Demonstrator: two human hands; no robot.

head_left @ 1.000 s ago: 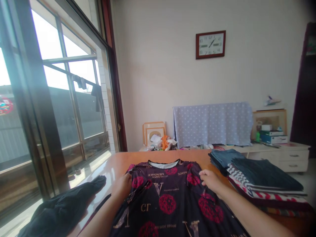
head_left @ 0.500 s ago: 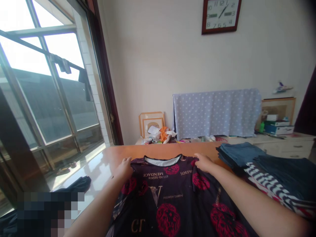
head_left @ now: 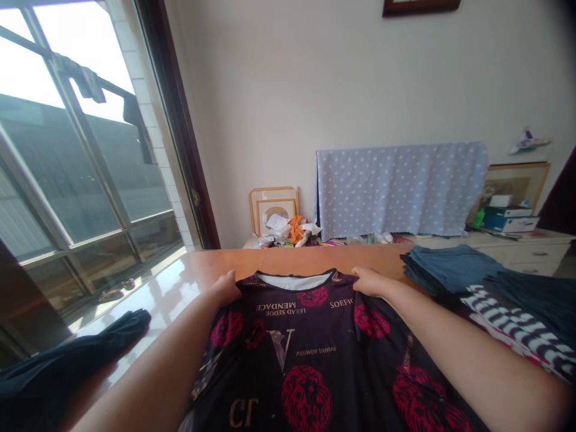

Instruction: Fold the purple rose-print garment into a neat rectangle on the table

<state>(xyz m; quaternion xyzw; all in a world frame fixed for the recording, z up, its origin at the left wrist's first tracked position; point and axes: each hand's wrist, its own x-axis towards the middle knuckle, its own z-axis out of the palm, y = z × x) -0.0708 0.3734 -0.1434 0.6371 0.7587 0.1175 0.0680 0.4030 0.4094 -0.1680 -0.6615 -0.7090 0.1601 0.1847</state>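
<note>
A black shirt [head_left: 310, 336] with red lion-head prints and tan lettering is spread out in front of me, its neckline at the far side and its print upside down. My left hand [head_left: 226, 288] is closed on the left shoulder of the shirt. The right shoulder is pinched in my right hand [head_left: 366, 282]. Between both hands the neck opening shows its pale inner lining. The lower part of the shirt runs out of the bottom of the view.
Folded jeans [head_left: 454, 264] and a striped garment [head_left: 517, 324] lie stacked on the right of the orange-brown table [head_left: 216, 259]. Dark clothing [head_left: 90, 348] lies at left. Behind stand a cabinet [head_left: 535, 255] and a polka-dot cloth [head_left: 400, 192].
My view has tilted down slightly, so the wall clock has mostly left the top. Both hands keep hold of the shirt's shoulders, which look slightly shifted.
</note>
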